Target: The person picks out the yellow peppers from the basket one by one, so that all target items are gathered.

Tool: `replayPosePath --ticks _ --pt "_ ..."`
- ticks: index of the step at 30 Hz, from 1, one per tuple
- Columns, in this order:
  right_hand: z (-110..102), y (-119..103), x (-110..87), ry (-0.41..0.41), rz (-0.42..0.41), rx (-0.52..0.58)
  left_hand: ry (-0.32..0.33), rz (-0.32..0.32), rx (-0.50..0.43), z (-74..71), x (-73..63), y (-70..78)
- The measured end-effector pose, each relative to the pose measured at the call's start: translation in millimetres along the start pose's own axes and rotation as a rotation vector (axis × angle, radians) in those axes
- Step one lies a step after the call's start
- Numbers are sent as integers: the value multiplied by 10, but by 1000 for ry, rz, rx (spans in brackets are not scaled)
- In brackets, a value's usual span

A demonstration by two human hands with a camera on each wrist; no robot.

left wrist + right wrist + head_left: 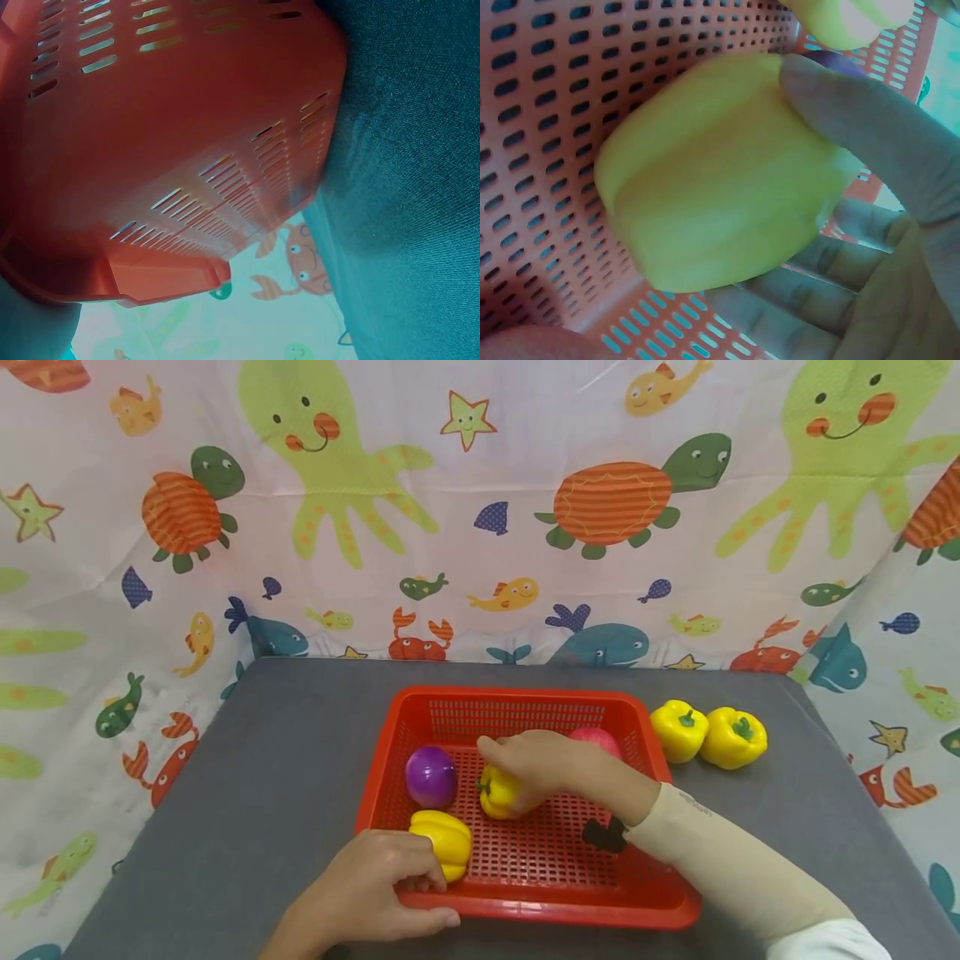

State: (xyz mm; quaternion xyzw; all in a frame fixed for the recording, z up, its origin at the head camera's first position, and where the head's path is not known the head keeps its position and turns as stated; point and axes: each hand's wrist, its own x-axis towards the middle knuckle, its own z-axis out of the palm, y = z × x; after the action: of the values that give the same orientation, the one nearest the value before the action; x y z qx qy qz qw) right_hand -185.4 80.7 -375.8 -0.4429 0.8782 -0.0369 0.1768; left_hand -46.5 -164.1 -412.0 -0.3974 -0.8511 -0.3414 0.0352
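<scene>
My right hand [536, 764] reaches into the red plastic basket [517, 695] and holds a yellow bell pepper [492, 795] near its middle. In the right wrist view, the thumb and fingers lie around this bell pepper [720, 180], close to the perforated floor. At the front left corner, my left hand [371, 881] grips the basket rim, fingers over the edge and thumb outside. Another yellow bell pepper [444, 839] lies inside, right beside those fingers. The left wrist view shows only the basket's slotted outer side [187, 127]; the left hand's fingers are hidden there.
A shiny purple ball-like object [431, 777] sits at the basket's left. A pinkish-red round object [597, 739] is partly hidden behind the right forearm. Two yellow bell peppers [678, 732] stand on the grey table [300, 735] beyond the basket's right side. A patterned curtain [465, 527] surrounds the table.
</scene>
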Motion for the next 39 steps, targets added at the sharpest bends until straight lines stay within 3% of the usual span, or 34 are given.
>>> replayPosePath --ticks 8,16,24,39 --pt "16 -68 -31 -61 37 -63 -21 -36 18 7 7 12" --pt "24 -71 -54 -79 8 -88 -40 -73 17 3 16 14" --pt "-61 -81 -161 -110 -6 99 -41 -67 19 7 7 12" --pt "-249 -45 -521 16 -74 263 -37 -80 -5 4 3 22"
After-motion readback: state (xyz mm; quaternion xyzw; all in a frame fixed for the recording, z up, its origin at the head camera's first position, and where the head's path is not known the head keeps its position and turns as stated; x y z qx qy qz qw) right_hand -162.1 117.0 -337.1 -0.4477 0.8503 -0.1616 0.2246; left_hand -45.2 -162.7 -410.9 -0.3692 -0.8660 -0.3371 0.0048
